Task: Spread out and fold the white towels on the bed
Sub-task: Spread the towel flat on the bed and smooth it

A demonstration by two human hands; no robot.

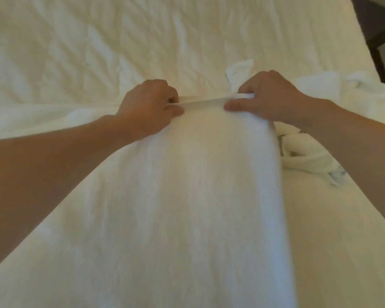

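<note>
A large white towel [198,196] hangs stretched from my two hands toward the camera, filling the lower middle of the view. My left hand [150,105] pinches its far edge at the left. A short way to the right, my right hand [267,96] grips the same edge, with the hem taut between both hands. Behind my right hand lies a crumpled white towel [240,72], and another twisted white towel [302,156] sits under my right forearm on the bed.
The cream quilted bed cover [98,45] spreads across the far and left part of the view. More white cloth [351,85] is bunched at the right edge of the bed. Dark wooden furniture [378,34] stands past the bed's upper right corner.
</note>
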